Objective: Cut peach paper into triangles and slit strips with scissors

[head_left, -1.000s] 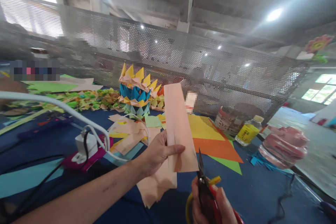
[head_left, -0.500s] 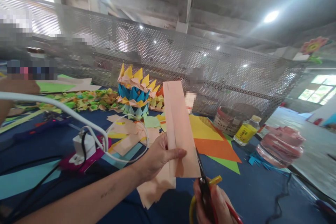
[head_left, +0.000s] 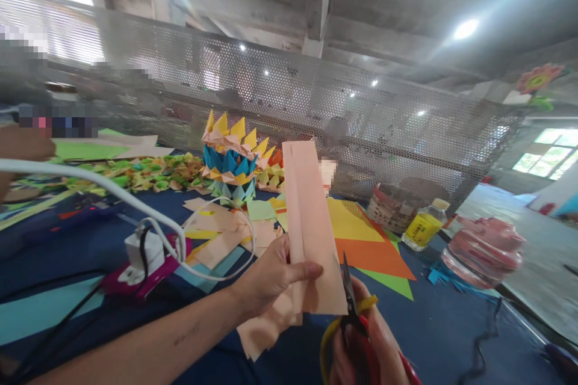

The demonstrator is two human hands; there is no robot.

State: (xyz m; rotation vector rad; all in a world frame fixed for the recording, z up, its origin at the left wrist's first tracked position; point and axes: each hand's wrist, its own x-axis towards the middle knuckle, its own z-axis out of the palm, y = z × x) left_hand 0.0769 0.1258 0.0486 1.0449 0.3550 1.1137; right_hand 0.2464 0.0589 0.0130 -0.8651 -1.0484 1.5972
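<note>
My left hand [head_left: 271,274] pinches a long folded strip of peach paper [head_left: 311,222] near its lower end, thumb across the front, and holds it upright above the blue table [head_left: 447,325]. My right hand [head_left: 370,343] is closed round the red and yellow handles of a pair of scissors [head_left: 350,298]. The dark blades point up and sit against the strip's lower right edge. More peach paper hangs below my left hand.
A stacked origami piece [head_left: 232,159] in yellow, peach and blue stands behind the strip. Loose coloured sheets [head_left: 374,246] lie on the table. A white plug and cable [head_left: 144,246] are at left; a basket [head_left: 391,207], a bottle [head_left: 424,225] and a pink jar [head_left: 483,249] at right.
The scissors have risen and closed in on the strip's lower right edge. My left hand and the strip shifted slightly down.
</note>
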